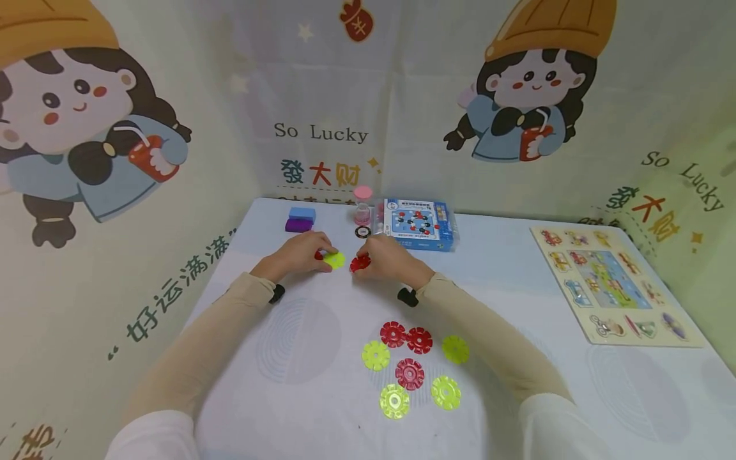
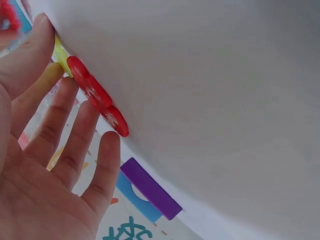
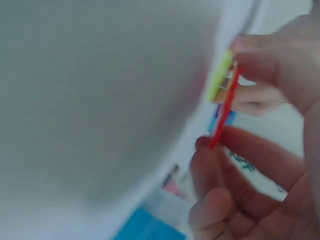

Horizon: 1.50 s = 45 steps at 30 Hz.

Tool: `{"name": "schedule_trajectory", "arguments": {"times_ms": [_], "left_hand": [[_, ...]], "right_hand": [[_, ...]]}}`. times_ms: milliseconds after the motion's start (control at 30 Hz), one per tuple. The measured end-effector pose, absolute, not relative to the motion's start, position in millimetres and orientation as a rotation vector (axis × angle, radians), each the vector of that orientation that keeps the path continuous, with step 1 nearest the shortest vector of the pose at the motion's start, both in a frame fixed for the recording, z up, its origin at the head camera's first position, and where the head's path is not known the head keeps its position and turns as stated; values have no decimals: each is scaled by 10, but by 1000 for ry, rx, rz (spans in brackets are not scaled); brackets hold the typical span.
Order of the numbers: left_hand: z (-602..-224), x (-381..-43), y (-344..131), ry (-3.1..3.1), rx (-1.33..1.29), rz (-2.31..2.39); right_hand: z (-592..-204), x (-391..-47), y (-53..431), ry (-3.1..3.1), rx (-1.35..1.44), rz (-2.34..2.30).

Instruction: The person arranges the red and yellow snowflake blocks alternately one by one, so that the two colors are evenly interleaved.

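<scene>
My left hand (image 1: 301,252) pinches a yellow-green notched plastic disc (image 1: 335,260) between thumb and index finger. Beside that disc lies a red notched disc (image 2: 95,95), along the other fingertips; whether the two are joined I cannot tell. A short way to the right, my right hand (image 1: 386,255) holds another red notched disc (image 1: 360,262) on edge between its thumb and fingers. Nearer to me on the table are several loose discs, among them a red one (image 1: 409,374) and a yellow-green one (image 1: 394,401).
Behind the hands stand a blue picture box (image 1: 416,233) in clear wrap and a small pink-capped bottle (image 1: 363,207). A purple block (image 1: 298,225) and a light blue block (image 1: 302,214) are at the back left. A wooden puzzle board (image 1: 615,287) lies at the right.
</scene>
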State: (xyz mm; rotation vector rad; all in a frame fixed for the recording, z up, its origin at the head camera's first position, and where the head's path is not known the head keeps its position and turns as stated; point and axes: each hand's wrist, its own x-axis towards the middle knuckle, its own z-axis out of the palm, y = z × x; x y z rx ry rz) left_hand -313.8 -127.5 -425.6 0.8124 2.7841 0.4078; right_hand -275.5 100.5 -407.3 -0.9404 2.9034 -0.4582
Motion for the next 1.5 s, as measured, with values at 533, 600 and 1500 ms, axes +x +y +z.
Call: {"name": "schedule_trajectory", "arguments": {"times_ms": [533,600,1500], "left_hand": [[-4275,-3131,-1200,2810,842,435],[-4266,-3106,-1186,2833,852,413],[-4253,-3039,-798,2767,971,345]], "right_hand": [[-4204,-2737,1015,2988,-889,-356],[-4137,-2601,1070,2949,-891,-429],[-4059,-1428,1327,2508,-1404,-189]]}}
